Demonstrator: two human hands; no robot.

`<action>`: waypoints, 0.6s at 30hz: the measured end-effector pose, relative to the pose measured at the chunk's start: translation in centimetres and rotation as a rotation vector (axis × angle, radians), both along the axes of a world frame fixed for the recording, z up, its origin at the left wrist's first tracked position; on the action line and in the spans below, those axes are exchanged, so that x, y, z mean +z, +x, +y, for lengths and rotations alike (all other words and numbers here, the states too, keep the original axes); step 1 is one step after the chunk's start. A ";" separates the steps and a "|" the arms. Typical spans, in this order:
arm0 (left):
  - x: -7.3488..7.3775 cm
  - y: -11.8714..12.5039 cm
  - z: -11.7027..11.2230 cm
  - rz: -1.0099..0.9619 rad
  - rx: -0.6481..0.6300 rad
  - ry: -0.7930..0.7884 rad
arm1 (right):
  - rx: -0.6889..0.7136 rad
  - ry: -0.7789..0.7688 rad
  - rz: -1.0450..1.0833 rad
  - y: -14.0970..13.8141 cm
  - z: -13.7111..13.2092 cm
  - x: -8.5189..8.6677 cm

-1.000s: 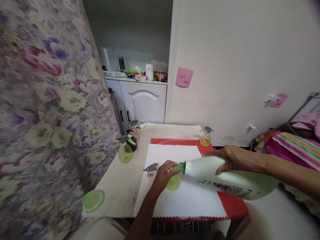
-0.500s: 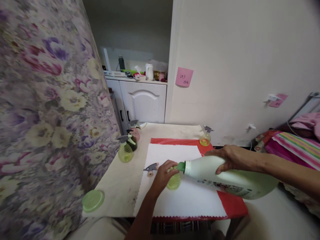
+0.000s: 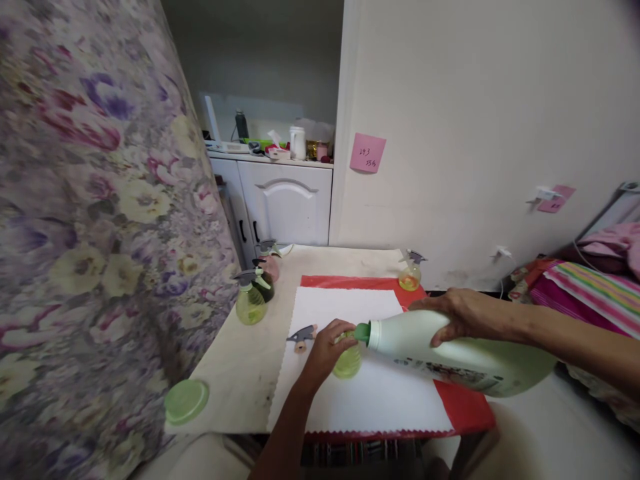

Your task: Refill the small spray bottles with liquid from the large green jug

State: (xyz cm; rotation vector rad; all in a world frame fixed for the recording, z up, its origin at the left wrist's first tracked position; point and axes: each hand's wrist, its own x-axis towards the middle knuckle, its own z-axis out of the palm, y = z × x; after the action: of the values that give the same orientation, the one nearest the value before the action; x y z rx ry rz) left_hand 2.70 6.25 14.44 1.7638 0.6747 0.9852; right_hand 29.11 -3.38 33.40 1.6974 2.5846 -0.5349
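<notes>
My left hand (image 3: 334, 341) is closed round the neck of a small yellow-green spray bottle (image 3: 347, 363), which stands on a white scalloped sheet (image 3: 380, 407) with its spray head off. My right hand (image 3: 453, 317) grips a large pale green detergent jug (image 3: 475, 363), tilted nearly level. The jug's green spout (image 3: 362, 333) meets the small bottle's mouth; whether liquid flows cannot be made out. Left of my left hand, a grey trigger spray head (image 3: 301, 337) lies on the sheet. A round green cap (image 3: 187, 401) rests at the table's near left corner.
Several spray bottles stand around: a green one (image 3: 250, 305), a dark one (image 3: 265, 283) and a pink one (image 3: 270, 263) at left, and a yellow one (image 3: 410, 277) at the far right corner. Red cloth (image 3: 473, 410) lies under the sheet. A floral curtain (image 3: 100, 233) hangs left.
Both hands, the jug and the spray bottle hold almost the same positions. The view has shifted very slightly.
</notes>
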 end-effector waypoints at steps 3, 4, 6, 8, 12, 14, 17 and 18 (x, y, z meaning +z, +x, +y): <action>-0.1 0.0 0.0 0.000 -0.004 0.005 | -0.006 -0.003 0.000 -0.1 0.0 0.1; -0.1 0.0 0.0 0.000 -0.005 0.007 | -0.006 -0.006 0.000 -0.1 0.0 0.2; -0.2 0.0 0.1 -0.001 -0.006 0.011 | -0.007 -0.008 -0.001 -0.2 0.0 0.2; -0.3 0.0 0.1 -0.003 -0.006 0.013 | -0.011 -0.008 0.000 -0.2 -0.1 0.2; -0.3 0.0 0.1 -0.003 -0.008 0.014 | -0.004 -0.004 0.014 -0.1 0.0 0.2; -0.3 -0.1 0.1 -0.002 -0.010 0.015 | 0.000 -0.006 0.017 0.0 0.0 0.1; -0.3 -0.1 0.1 -0.004 -0.011 0.016 | -0.001 -0.012 0.005 0.0 0.0 0.0; -0.3 -0.1 0.1 -0.004 -0.012 0.015 | -0.002 -0.013 0.002 0.0 0.0 0.0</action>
State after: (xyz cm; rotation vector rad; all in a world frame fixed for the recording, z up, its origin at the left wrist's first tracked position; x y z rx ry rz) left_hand 2.61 6.39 14.14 1.7771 0.6554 0.9880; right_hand 29.11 -3.39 33.44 1.6970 2.5751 -0.5524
